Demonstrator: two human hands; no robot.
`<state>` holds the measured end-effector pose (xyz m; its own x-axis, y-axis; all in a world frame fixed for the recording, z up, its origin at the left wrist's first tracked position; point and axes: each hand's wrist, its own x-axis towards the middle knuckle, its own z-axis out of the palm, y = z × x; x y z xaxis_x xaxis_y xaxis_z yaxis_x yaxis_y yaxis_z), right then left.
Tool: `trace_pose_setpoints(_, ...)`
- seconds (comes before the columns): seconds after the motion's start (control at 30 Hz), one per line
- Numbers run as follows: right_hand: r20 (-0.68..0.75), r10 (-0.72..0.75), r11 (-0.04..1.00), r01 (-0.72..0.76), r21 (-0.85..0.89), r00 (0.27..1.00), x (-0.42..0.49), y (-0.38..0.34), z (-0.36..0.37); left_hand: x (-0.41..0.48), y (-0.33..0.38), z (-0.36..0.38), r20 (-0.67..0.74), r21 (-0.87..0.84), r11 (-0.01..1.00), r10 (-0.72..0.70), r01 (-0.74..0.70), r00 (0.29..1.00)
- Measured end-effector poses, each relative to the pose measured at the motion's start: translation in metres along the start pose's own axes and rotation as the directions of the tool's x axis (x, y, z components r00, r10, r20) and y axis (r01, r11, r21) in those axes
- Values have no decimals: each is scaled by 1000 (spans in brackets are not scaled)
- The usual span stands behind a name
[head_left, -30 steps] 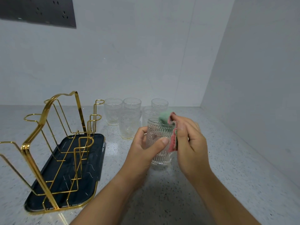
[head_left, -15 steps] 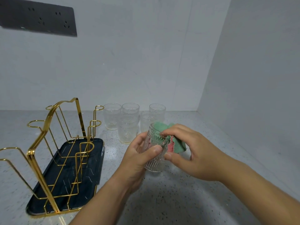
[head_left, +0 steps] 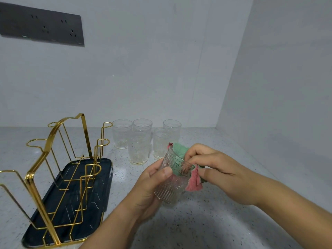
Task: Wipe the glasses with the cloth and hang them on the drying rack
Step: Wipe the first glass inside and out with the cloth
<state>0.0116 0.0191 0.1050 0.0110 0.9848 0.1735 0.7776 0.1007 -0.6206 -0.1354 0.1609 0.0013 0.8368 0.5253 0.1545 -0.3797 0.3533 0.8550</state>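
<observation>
Tilted further over than half a second ago, the ribbed glass [head_left: 170, 184] now aims its mouth at the right hand [head_left: 221, 169], and the cloth [head_left: 194, 182] has gone from its rim into its inside, with a pink flap left hanging out. The left hand [head_left: 149, 187] holds the glass just above the counter [head_left: 215, 221], thumb and fingers [head_left: 164, 172] curled round the wall. The right hand's fingers pinch the cloth; how deep it reaches is hard to tell through the pattern. Glass like this is stiff, brittle and probably slick when damp, so the ribbed lower wall looks the safest hold, away from the thin rim. Five other glasses [head_left: 138, 148] stand beside the empty drying rack [head_left: 53, 159].
</observation>
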Motion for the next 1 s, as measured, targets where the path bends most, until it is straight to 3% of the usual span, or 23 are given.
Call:
trace_pose_setpoints(0.07, 42, 16, 1000, -15, -4, 999, 0, -7, 0, -1, 3, 1, 29, -35, 999, -15, 16, 999)
trace_pose_setpoints(0.2, 132, 1, 975, 28, -218, 991, -1, -16, -3, -3, 4, 2, 77, -70, 996, -55, 61, 995)
trace_pose_setpoints(0.3, 146, 53, 977, -21, -212, 988, -10, -17, -6, -4, 4, 3, 109, -112, 990, -70, 82, 992)
trace_pose_setpoints(0.43, 73, -30, 987, 41, -153, 997, -15, -10, -16, -5, 6, 1, 128, -162, 983, -72, 92, 989)
trace_pose_setpoints(0.7, 160, -97, 927, 147, -344, 982, -8, -2, -3, -8, 7, 6, 121, -114, 990, -74, 88, 990)
trace_pose_setpoints(0.83, 158, -94, 962, 131, -239, 983, -4, -12, 2, -8, 7, 5, 81, -95, 994, -45, 53, 996)
trace_pose_setpoints(1.0, 238, 53, 994, -29, -103, 970, -8, -18, 0, -9, -1, 8, 4, 61, 998, 33, -33, 999)
